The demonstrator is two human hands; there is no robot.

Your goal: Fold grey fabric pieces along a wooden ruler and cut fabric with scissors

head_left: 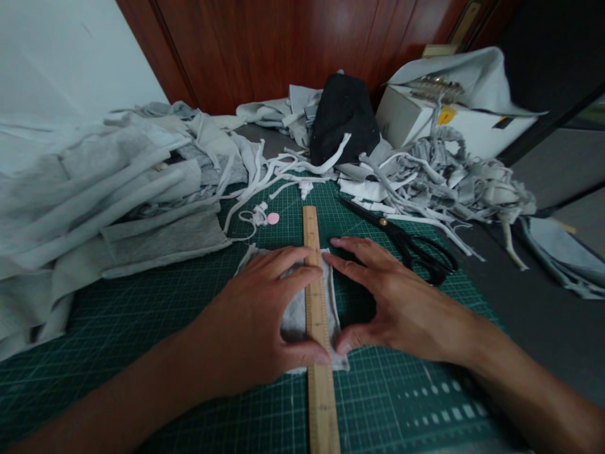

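Observation:
A wooden ruler [317,306] lies lengthwise across a small piece of grey fabric [295,318] on the green cutting mat [189,302]. My left hand [265,309] rests over the fabric's left part, fingers spread, with its fingertips and thumb pressing on the ruler. On the other side, my right hand [378,290] is open. Its thumb and fingertips touch the fabric's right edge, just beside the ruler. Part of the fabric is hidden under my left hand. Beyond my right hand lies a pair of black scissors [401,236], blades pointing away to the left.
Grey fabric pieces [118,189] are heaped at the left. Fabric strips and scraps [425,176] pile up at the right, before a white box [401,116]. A black cloth item [345,116] stands at the back. A pink disc [273,218] lies beyond the fabric.

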